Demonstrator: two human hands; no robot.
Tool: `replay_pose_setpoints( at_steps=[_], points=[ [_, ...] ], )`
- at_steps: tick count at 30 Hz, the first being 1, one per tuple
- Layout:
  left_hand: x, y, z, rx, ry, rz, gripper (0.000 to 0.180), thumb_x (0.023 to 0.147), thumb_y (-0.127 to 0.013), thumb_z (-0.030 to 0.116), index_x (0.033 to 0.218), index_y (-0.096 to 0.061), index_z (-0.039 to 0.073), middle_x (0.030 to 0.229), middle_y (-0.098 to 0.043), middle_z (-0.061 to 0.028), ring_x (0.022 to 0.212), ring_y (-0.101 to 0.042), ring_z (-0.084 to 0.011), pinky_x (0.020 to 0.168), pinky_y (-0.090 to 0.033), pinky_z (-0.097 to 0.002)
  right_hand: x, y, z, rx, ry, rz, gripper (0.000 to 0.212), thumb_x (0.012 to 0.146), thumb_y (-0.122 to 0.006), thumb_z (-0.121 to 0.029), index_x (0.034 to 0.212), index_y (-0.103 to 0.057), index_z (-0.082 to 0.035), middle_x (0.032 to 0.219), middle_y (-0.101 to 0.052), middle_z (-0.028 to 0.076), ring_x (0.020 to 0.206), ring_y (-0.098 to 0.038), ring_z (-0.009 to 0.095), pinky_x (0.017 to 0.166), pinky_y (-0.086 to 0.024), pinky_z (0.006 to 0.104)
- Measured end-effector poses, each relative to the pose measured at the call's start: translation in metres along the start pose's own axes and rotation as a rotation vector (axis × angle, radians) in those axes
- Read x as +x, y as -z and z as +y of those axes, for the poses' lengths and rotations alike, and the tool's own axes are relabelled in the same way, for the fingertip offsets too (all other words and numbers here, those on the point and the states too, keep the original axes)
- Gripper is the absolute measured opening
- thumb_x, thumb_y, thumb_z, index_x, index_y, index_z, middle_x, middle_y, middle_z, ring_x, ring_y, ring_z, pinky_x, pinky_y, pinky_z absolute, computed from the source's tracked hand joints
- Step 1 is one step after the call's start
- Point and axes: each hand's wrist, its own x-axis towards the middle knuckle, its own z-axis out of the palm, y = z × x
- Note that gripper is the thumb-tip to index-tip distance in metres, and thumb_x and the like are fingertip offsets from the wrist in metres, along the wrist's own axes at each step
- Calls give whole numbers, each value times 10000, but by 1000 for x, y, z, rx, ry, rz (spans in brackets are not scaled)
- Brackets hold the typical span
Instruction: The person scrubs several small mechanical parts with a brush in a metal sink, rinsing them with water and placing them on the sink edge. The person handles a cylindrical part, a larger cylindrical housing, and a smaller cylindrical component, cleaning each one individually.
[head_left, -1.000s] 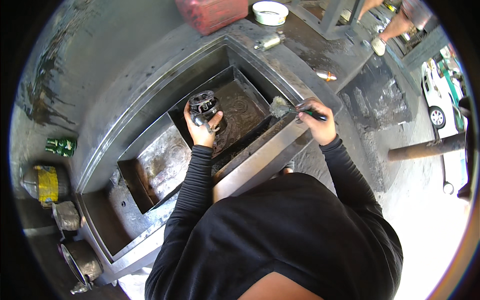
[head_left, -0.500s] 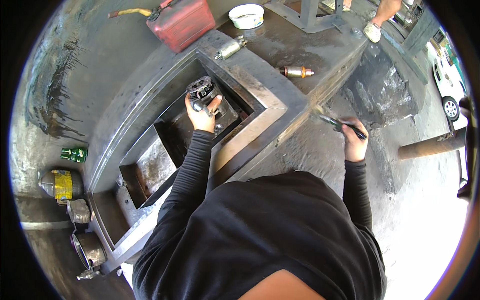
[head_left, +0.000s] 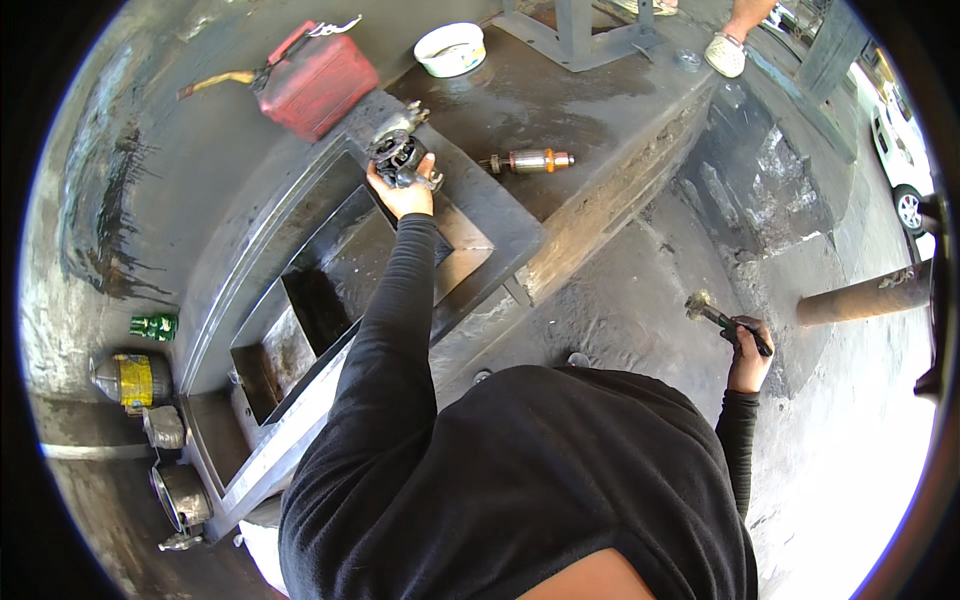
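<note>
Head view, left hand (head_left: 404, 196) extended forward, right hand (head_left: 748, 366) out sideways

Dark metal cylindrical part (head_left: 394, 153): open end facing up, inner fittings exposed; held in worker's left hand (head_left: 408, 194). Brush (head_left: 721, 317): black handle, pale matted bristles; in right hand (head_left: 750, 362), bristles pointing forward-left.

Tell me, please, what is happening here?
A person in black holds a dark, round metal machine part in the left grip, near the rim of a grey metal trough. The right grip holds a dark-handled brush with pale bristles, apart from the trough, above the grey floor. A copper-and-orange metal cylinder lies on the dark ledge.
</note>
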Motion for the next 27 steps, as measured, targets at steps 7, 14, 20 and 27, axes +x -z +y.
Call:
replay_pose_setpoints(
  at_steps=[7,14,20,27],
  points=[
    [-12,0,2,406,-120,-103,1073,547,-946,193,1382,-298,4,1328,-458,-199,1206,-476,-301,1060,-360,-383,21,19,-2,-98,33,-48,140,843,-534,15,934,-617,82,916,-640,121,805,-616,186,751,-527,319],
    [0,37,23,679,-65,-409,1046,640,-870,174,1429,-231,-75,1310,-521,-249,1206,-535,-309,1018,-421,-352,44,-12,8,239,-119,-102,128,846,-545,-9,928,-598,75,920,-638,145,828,-635,227,747,-537,347],
    [1,39,31,634,16,-441,999,642,-843,90,1423,-240,-67,1293,-534,-242,1191,-552,-285,1011,-430,-336,65,-32,22,319,-141,-202,103,862,-542,-3,925,-597,57,929,-649,142,839,-650,248,728,-544,362],
    [-34,65,26,567,-66,-187,834,670,-750,11,1395,-340,-21,1283,-517,-211,1216,-496,-311,1050,-374,-367,55,-10,39,241,-170,-103,94,859,-552,-2,916,-607,47,898,-650,126,812,-653,228,721,-551,350]
  ],
)
